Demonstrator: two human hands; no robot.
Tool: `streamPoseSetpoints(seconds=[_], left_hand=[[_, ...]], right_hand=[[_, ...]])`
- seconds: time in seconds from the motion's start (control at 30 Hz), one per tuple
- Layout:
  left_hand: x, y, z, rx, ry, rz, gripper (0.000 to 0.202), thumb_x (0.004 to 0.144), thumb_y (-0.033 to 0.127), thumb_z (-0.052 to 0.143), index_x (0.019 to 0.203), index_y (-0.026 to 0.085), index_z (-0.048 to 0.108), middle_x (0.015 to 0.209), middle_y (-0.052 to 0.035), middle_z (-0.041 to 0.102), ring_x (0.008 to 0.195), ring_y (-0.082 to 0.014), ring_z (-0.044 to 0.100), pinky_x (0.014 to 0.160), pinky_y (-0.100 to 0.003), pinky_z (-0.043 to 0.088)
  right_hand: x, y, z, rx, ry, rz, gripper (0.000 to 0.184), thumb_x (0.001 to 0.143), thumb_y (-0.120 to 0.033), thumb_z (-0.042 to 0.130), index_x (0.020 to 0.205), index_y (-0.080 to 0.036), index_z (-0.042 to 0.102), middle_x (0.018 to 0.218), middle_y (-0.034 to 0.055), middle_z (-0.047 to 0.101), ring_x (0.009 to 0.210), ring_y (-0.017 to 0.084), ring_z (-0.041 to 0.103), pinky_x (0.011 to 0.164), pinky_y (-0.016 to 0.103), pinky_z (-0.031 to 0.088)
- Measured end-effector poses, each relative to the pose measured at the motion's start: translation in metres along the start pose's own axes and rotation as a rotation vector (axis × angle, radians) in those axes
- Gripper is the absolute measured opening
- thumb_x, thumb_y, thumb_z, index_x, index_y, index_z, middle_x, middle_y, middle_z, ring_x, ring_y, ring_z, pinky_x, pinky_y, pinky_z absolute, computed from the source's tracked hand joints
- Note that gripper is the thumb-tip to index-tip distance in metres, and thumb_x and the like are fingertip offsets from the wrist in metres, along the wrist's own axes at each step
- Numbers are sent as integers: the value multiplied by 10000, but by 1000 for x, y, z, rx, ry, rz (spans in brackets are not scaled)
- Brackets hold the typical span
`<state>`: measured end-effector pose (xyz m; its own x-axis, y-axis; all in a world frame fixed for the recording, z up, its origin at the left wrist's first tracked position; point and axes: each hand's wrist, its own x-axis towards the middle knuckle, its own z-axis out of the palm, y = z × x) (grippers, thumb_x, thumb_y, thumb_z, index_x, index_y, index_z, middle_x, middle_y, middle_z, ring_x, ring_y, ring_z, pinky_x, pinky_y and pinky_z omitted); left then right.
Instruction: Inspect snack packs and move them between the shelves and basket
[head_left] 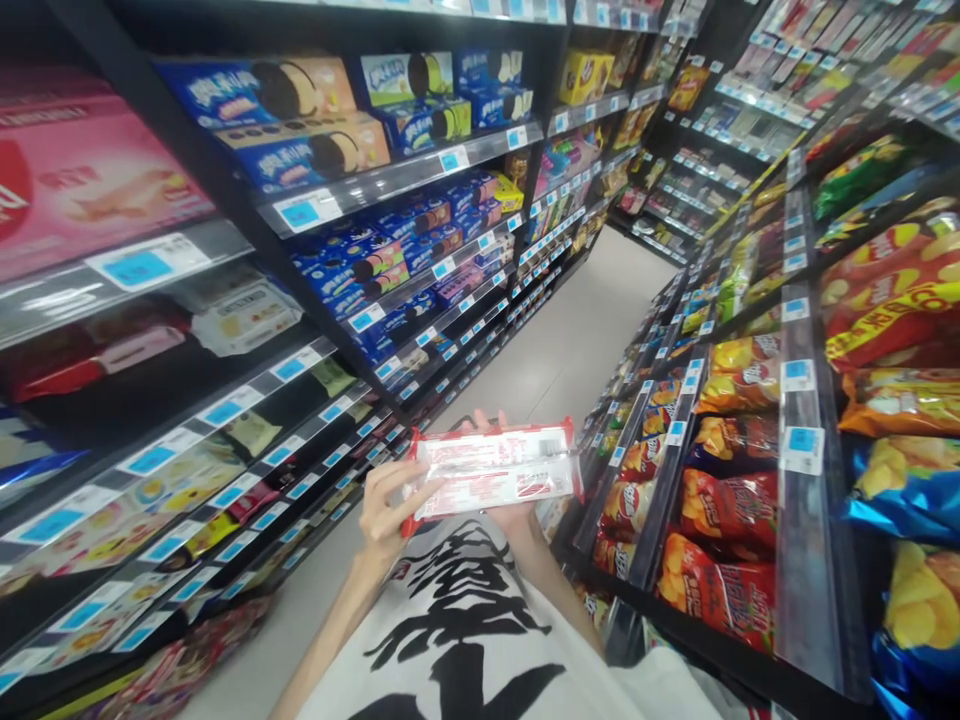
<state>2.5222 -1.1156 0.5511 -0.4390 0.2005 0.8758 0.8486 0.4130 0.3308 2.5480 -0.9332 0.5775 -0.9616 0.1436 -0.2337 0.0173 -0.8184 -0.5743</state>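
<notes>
A long red and white snack packet point(491, 472) is held flat in front of my chest, its printed back side facing up. My left hand point(384, 503) grips the packet's left end, fingers curled over its edge. My right hand point(517, 520) is under the packet's right part and mostly hidden; only fingertips show above the far edge near the middle. Both hands are closed on the packet.
I stand in a narrow shop aisle with grey floor point(555, 350). Black shelves on the left point(390, 180) hold blue biscuit boxes and pink boxes. Shelves on the right point(795, 480) hold bags of crisps. More shelving closes the far end.
</notes>
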Motion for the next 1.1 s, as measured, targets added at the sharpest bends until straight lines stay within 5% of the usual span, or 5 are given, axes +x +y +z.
streamPoseSetpoints(seconds=[0.17, 0.33, 0.67, 0.9, 1.1], left_hand=[[3, -4, 0, -13, 19, -32, 308, 931, 239, 651, 1223, 301, 729, 1123, -124, 662, 1063, -281, 619, 845, -457, 527], [9, -6, 4, -42, 60, -16, 273, 923, 275, 667, 1182, 307, 746, 1117, -114, 670, 1035, -269, 641, 828, -437, 538], [5, -6, 9, -55, 69, -9, 264, 911, 254, 682, 1157, 311, 760, 1122, -111, 683, 1031, -267, 649, 840, -436, 543], [13, 7, -1, -40, 94, -14, 271, 940, 272, 653, 1199, 268, 732, 1047, -91, 727, 1002, -251, 670, 786, -398, 566], [13, 4, 2, -99, 168, 17, 191, 932, 219, 664, 1115, 177, 700, 987, -94, 744, 988, -260, 708, 742, -404, 591]], right_hand=[[-5, -14, 23, 171, -151, 30, 544, 914, -680, 406, 1283, -354, 637, 1419, 7, 605, 1310, 254, 558, 1121, 539, 378], [-8, -23, 31, 160, -90, 6, 527, 878, -678, 448, 1258, -370, 643, 1440, -8, 591, 1297, 265, 572, 1128, 549, 368], [-7, -19, 14, -53, 39, -39, 903, 865, -843, 162, 1457, -274, 537, 1292, 89, 683, 1356, 268, 506, 1111, 576, 380], [-4, -12, 13, 166, -133, 17, 609, 892, -696, 436, 1386, -367, 574, 1540, 7, 492, 1352, 265, 532, 1114, 539, 403], [0, -5, 7, 30, -49, -10, 609, 877, -651, 418, 1366, -341, 606, 1448, 51, 581, 1313, 281, 560, 1091, 587, 429]])
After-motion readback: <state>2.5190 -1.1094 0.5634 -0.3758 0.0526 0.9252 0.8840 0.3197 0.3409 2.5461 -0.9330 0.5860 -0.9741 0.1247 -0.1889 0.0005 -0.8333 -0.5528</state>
